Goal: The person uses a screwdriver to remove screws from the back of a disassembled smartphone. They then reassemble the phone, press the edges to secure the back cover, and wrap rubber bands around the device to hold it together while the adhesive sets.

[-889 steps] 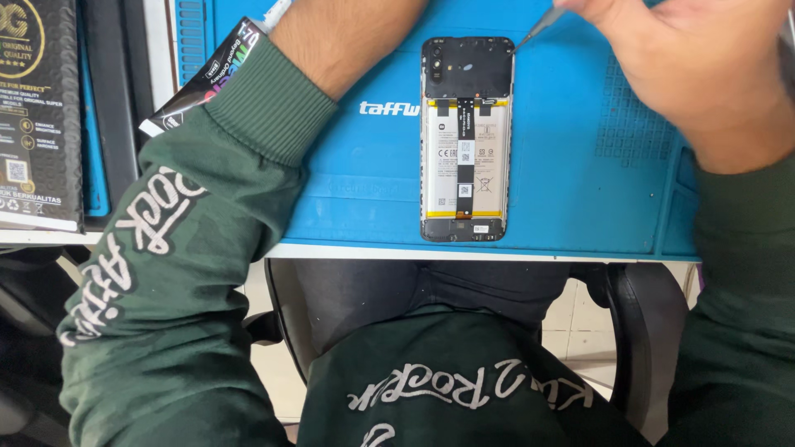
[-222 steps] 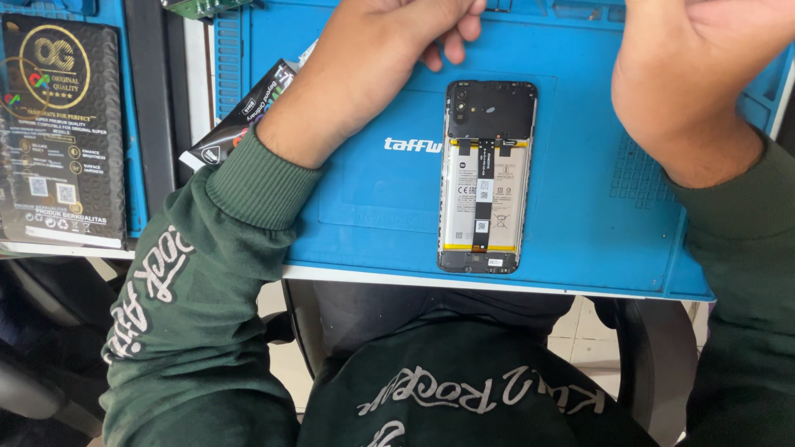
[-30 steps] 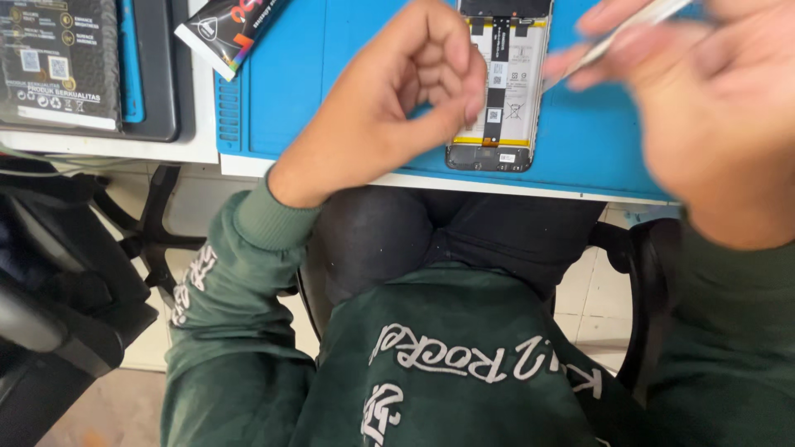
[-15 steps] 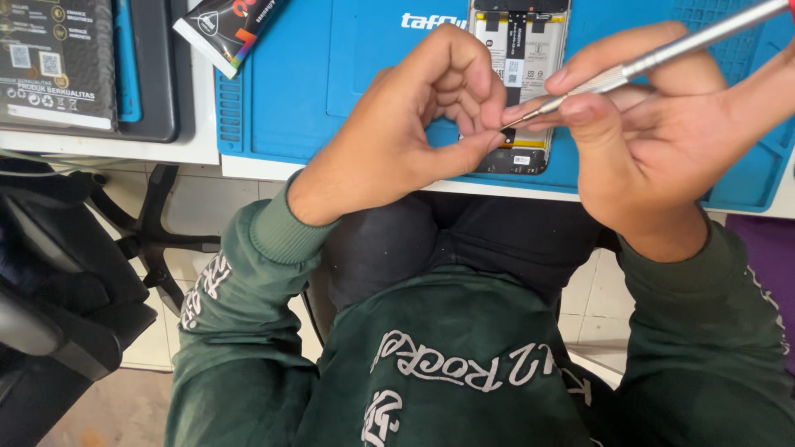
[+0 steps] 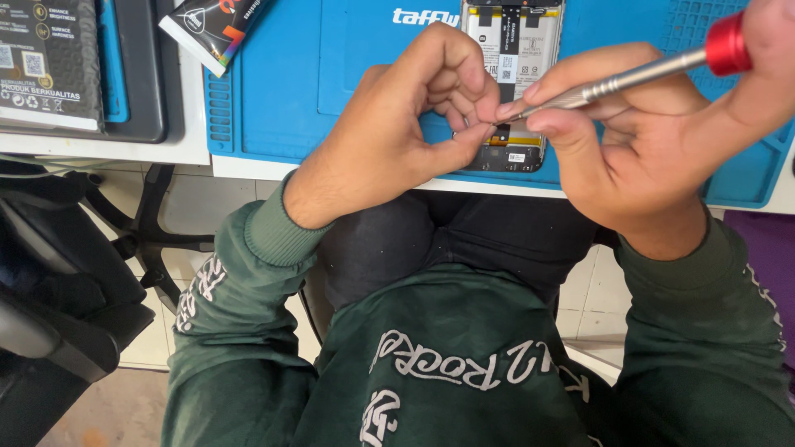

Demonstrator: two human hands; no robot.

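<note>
1. Precision screwdriver (image 5: 629, 79): slim silver shaft with a red collar near the handle end; it slants down towards the near end of the opened smartphone, tip just above that end.
2. Opened smartphone (image 5: 511, 50): back cover off, battery and boards exposed; lies lengthwise on the blue repair mat (image 5: 331, 91), its near end at the mat's front edge and partly hidden by fingers.
3. Right hand (image 5: 654, 157): clenched on the screwdriver shaft, thumb and forefinger pinching close to the tip, right of the smartphone.
4. Left hand (image 5: 397, 132): curled, thumb and fingertips pinched together at the screwdriver tip; what they pinch is too small to tell.
5. Small dark packet (image 5: 211, 25): on the table, left of the smartphone, beyond the mat's edge.
6. Black retail box (image 5: 45, 62): far left of the smartphone.
</note>
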